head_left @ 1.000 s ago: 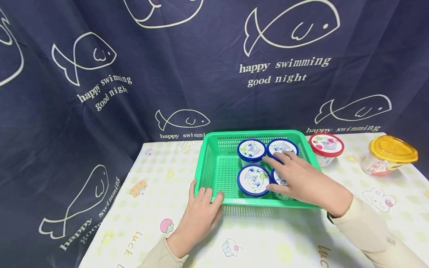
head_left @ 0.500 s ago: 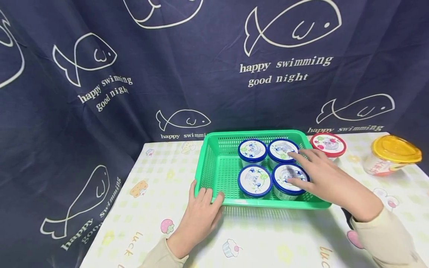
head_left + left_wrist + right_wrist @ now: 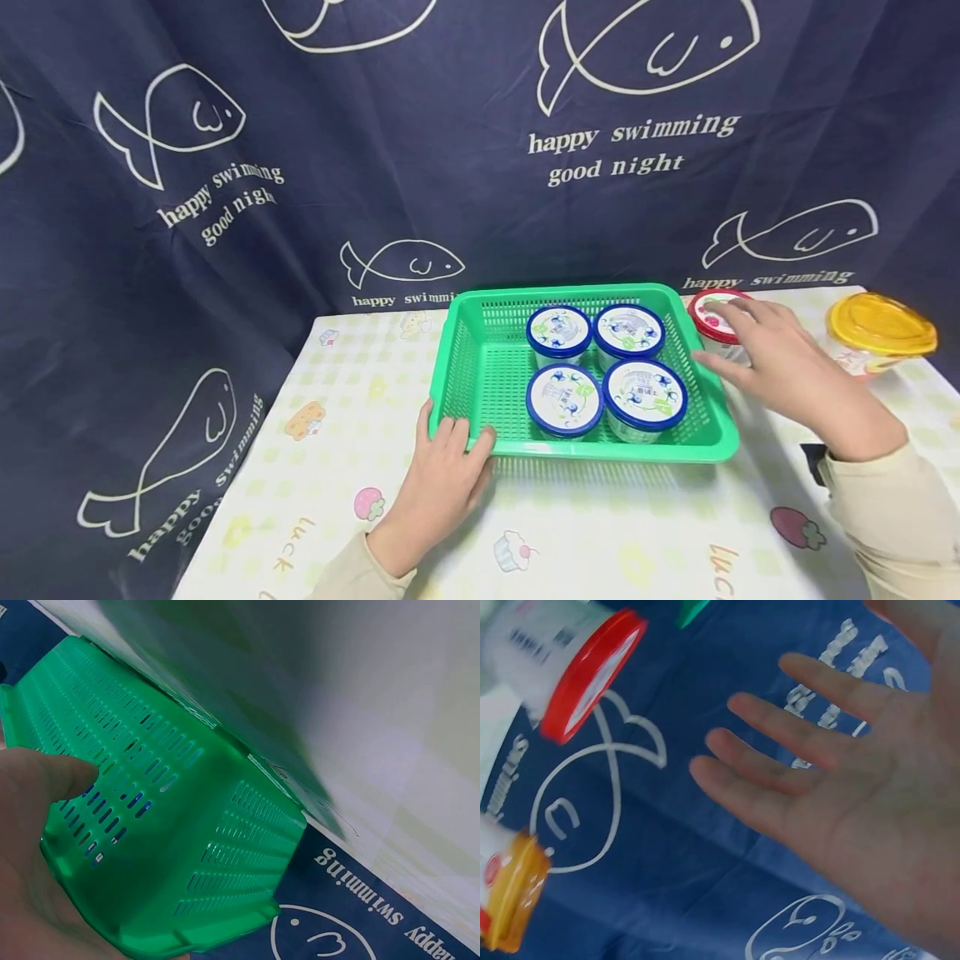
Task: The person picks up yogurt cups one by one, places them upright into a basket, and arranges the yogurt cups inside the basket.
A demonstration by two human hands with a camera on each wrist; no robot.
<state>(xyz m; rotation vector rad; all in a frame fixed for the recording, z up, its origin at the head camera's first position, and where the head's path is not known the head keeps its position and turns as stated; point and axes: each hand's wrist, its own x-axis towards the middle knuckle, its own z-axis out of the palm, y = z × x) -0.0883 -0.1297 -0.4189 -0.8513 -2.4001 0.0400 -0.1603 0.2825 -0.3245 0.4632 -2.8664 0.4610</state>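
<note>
The right grip, fingers spread and holding nothing, has the red tub just beyond its fingertips. The left grip grasps the basket, blue tubs to its right. Seemingly a reach; next calls for closing around the lid.

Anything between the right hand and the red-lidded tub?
Nothing: the right wrist view shows a bare stretch between right hand and red-lidded tub, blue curtain behind, and a corner of the green basket above it.
</note>
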